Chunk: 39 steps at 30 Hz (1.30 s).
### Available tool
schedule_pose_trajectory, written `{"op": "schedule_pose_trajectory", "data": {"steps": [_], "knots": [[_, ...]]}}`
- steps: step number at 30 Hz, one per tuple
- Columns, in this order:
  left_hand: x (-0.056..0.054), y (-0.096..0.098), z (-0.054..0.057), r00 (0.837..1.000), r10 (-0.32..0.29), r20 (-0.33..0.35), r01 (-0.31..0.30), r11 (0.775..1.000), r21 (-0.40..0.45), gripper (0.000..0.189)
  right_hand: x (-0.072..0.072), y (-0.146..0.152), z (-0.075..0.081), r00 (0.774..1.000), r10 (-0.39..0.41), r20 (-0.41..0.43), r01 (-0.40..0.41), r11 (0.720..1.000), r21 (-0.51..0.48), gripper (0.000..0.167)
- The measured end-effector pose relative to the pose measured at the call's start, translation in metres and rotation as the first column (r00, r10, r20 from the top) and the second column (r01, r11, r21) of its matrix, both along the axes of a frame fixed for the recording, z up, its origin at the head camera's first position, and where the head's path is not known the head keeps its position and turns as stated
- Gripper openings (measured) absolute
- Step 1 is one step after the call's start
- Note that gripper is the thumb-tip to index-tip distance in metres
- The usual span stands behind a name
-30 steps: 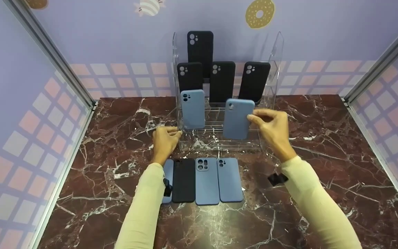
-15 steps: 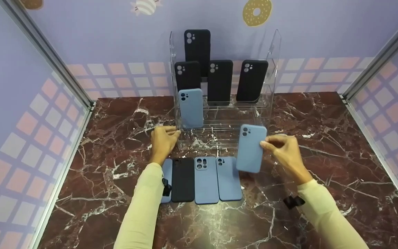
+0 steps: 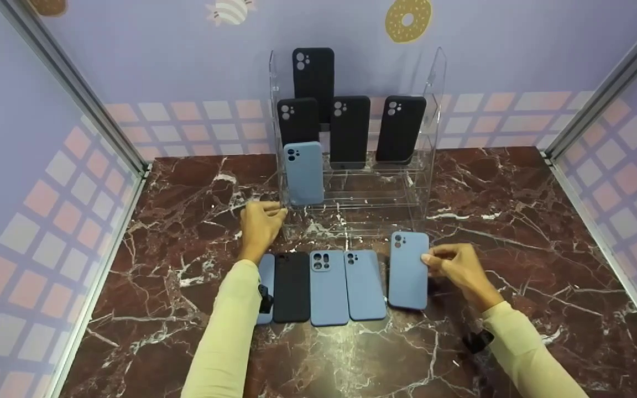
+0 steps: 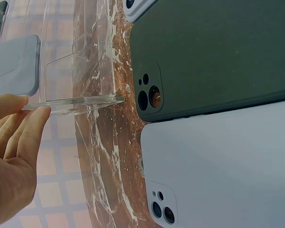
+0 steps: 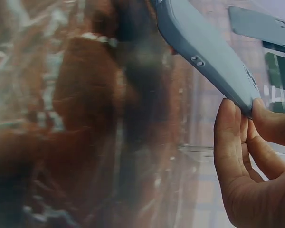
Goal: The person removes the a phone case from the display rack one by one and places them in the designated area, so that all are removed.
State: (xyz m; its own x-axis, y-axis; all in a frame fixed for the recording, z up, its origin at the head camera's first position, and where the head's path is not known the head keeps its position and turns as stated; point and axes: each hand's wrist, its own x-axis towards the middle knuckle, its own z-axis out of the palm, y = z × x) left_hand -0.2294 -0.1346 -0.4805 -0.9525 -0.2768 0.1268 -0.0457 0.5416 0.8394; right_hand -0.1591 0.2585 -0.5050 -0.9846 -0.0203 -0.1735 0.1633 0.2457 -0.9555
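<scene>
Your left hand (image 3: 260,229) pinches the side panel of the clear rack (image 3: 365,202) at its near left; light pressure there should steady it without tipping it. Nearer you on the surface (image 3: 175,354), 4 phone cases (image 3: 328,293) lie in a row: 1 blue, partly behind your sleeve (image 3: 222,331), 1 black, then 2 blue. Just right of them, toward the surface's right edge, is the held blue case (image 3: 408,271); whether its lower end touches down cannot be told. Your right hand (image 3: 458,271) pinches its right long side, so guard the narrow gap to its neighbour and, if lowering it, ease the bottom end down first.

That rack, near the surface's far edge, carries 1 blue case (image 3: 304,174) at the left of its lower tier, 3 black cases (image 3: 350,130) across the middle tier, and 1 top black case (image 3: 313,83) toward the left.
</scene>
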Motion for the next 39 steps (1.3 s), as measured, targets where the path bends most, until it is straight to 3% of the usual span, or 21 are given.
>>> {"op": "schedule_pose_trajectory", "data": {"steps": [11, 24, 33, 39], "knots": [[0.0, 0.001, 0.001, 1.0, 0.007, 0.01, -0.007, 1.0, 0.004, 0.019, -0.006, -0.004, -0.016, 0.992, 0.042, 0.115, -0.044, 0.999, 0.011, 0.024], [0.0, 0.0, 0.002, 1.0, 0.009, 0.017, -0.009, 1.0, 0.003, 0.019, -0.011, -0.012, -0.023, 0.992, 0.052, 0.112, -0.061, 0.995, 0.08, 0.019], [0.0, 0.0, 0.001, 1.0, 0.013, 0.012, -0.013, 1.0, -0.001, 0.019, -0.013, -0.015, -0.025, 0.997, 0.057, 0.046, -0.068, 0.954, 0.291, 0.02], [0.0, 0.0, 0.001, 1.0, 0.015, 0.009, -0.015, 1.0, 0.006, 0.019, -0.013, -0.019, -0.026, 0.996, 0.062, 0.059, -0.075, 0.964, 0.253, 0.021]]}}
